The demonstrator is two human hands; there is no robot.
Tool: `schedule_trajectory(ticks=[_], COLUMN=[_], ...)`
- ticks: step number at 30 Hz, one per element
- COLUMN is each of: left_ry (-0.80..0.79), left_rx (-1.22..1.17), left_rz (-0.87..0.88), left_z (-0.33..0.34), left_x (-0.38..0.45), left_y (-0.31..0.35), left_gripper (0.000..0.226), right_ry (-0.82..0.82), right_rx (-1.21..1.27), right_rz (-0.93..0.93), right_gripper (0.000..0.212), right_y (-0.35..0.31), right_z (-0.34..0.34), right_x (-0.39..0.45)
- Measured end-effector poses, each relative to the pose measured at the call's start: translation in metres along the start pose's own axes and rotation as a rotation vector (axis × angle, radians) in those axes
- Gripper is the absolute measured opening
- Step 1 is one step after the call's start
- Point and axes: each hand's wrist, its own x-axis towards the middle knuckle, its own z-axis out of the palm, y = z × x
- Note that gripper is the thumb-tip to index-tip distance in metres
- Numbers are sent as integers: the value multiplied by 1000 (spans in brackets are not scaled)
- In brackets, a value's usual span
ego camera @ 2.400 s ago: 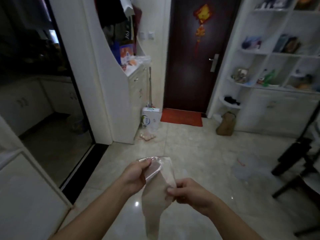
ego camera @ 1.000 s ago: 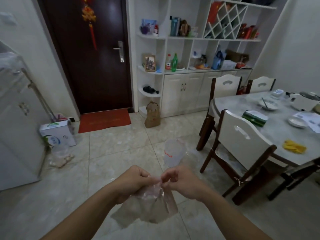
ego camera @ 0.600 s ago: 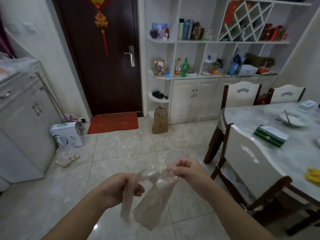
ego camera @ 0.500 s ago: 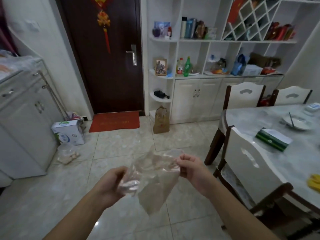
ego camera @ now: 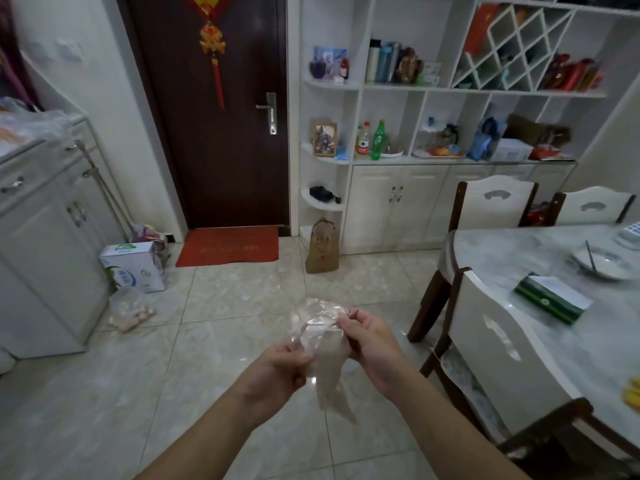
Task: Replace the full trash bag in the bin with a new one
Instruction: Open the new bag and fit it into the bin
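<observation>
A thin, clear new trash bag [ego camera: 320, 344] hangs crumpled between both hands above the tiled floor. My left hand [ego camera: 273, 375] pinches its left side, with the fingers curled round the plastic. My right hand [ego camera: 372, 344] pinches the bag's upper right edge between thumb and fingers. The lower part of the bag dangles loose below the hands. No bin shows in the head view.
A dining table [ego camera: 540, 271] with white chairs [ego camera: 498, 344] stands at the right. A white cabinet [ego camera: 45, 237] lines the left wall, with a carton [ego camera: 133, 266] and a small plastic bag [ego camera: 130, 310] on the floor beside it. A brown paper bag [ego camera: 322, 247] stands by the shelf unit.
The view swung right from the hallway to the dining area. The hands pulled the bag apart, then came close together again, and the bag is bunched up between them.
</observation>
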Motion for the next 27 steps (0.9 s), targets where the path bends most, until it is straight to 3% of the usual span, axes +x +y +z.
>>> schedule_trajectory(ticks=[2, 7, 11, 14, 17, 20, 23, 27], left_ry=[31, 91, 193, 221, 254, 342, 395, 380], left_rx=[160, 198, 202, 140, 81, 159, 213, 209], left_rz=[47, 134, 143, 178, 181, 197, 182, 159], left_z=[2, -7, -15, -17, -20, -31, -41, -51], left_x=[0, 1, 3, 4, 3, 5, 5, 4], left_y=[6, 29, 40, 45, 51, 53, 55, 58], left_gripper=[23, 31, 33, 39, 34, 29, 30, 31], right_ry=[75, 168, 107, -97, -223, -178, -141, -49], right_rx=[-62, -123, 18, 83, 16, -58, -56, -54], right_rz=[-36, -66, 19, 130, 70, 4, 9, 1], right_gripper=[12, 28, 39, 28, 8, 9, 31, 17], right_y=[-2, 0, 1, 5, 8, 9, 9, 10], right_z=[-2, -1, 5, 13, 22, 27, 26, 26], right_x=[5, 10, 12, 9, 6, 10, 15, 17])
